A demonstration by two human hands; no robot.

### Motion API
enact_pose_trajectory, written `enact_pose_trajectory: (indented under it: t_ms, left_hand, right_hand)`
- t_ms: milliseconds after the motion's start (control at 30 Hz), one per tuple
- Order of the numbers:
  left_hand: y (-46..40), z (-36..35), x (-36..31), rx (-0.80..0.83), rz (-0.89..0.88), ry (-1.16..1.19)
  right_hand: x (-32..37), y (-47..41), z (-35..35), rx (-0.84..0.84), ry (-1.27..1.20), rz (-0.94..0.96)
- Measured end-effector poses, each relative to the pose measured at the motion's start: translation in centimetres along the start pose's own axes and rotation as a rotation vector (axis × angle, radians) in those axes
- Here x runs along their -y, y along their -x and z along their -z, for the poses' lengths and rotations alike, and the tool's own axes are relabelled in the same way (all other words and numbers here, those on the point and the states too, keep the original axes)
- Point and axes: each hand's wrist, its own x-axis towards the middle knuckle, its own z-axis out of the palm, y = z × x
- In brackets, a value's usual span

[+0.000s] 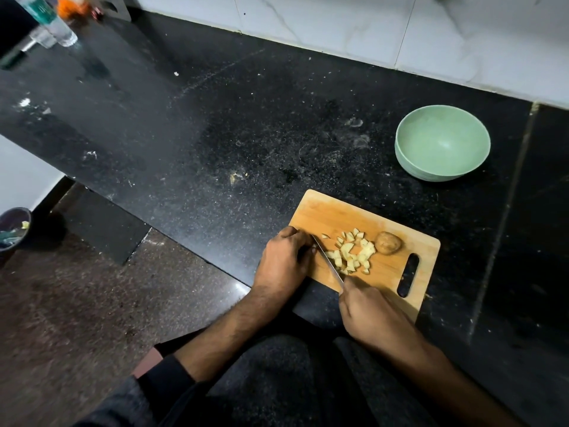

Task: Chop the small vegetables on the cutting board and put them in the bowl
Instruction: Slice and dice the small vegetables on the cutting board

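A wooden cutting board (pixel 338 211) lies at the counter's front edge. A pile of small pale chopped vegetable pieces (pixel 352 252) sits on it. Just right of the pile is a brown, uncut vegetable chunk (pixel 388 242). My right hand (pixel 374 315) grips the handle of a knife (pixel 328 261). Its blade lies slanted along the left side of the pile. My left hand (pixel 281 261) rests on the board's left edge with fingers curled beside the blade tip, and I see nothing in it. An empty pale green bowl (pixel 442 143) stands beyond the board to the right.
The black speckled counter (pixel 215 134) stretches left and back to a white tiled wall (pixel 369 23). Clear plastic bottles (pixel 52 23) stand at the far left corner. A dark bin (pixel 14 226) sits on the floor at the left.
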Motion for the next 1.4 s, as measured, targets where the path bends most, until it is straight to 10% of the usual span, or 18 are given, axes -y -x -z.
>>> enact_pose_trajectory:
  t_ms: [567,867,1400]
  left_hand:
    - [-0.6,0.4,-1.4,0.087,-0.014,0.199]
    - [-1.3,2.1,1.3,-0.201,0.081,0.046]
    - [-0.2,0.5,0.6,0.067,0.066,0.006]
  right_hand:
    - [-1.2,3.2,1.2,0.213,-0.073,-0.061]
    - [-0.9,1.5,0.1,0.008,-0.044,-0.073]
    - [-0.3,1.5,0.3,-0.029,-0.030,0.004]
